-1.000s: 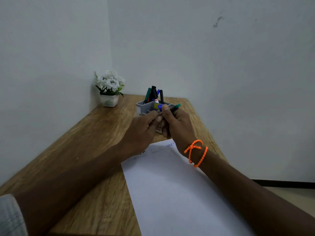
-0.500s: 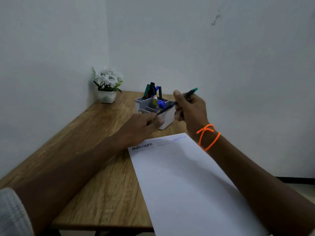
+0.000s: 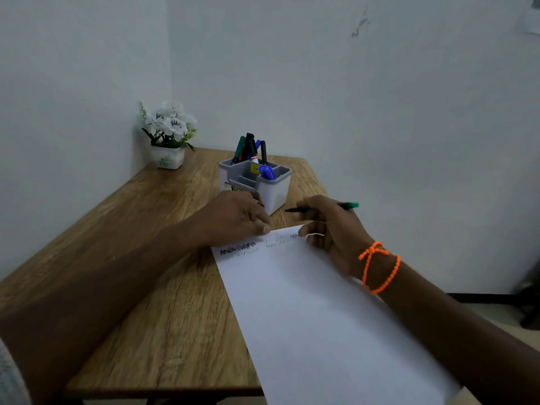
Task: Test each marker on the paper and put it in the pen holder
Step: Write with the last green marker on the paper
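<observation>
You are gripping the light, stiff green marker (image 3: 321, 208) mid-barrel in your right hand (image 3: 333, 229), while your left hand (image 3: 233, 219), fingers curled, is pressing down the thin, slide-prone paper (image 3: 321, 311).

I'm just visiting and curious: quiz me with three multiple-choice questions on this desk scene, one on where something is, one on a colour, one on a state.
1. Where does the flower pot stand?
A. in the table's far left corner, by the walls
B. on the paper
C. inside the pen holder

2. What colour is the bracelet on the right wrist?
A. blue
B. orange
C. white

3. What is the right hand doing?
A. lying flat and empty
B. reaching into the pen holder
C. holding a green-ended marker

Answers: 1 A, the pot sits where the walls meet. 2 B, the beaded cord is bright orange. 3 C, its fingers grip the marker above the paper, beside the pen holder.
</observation>
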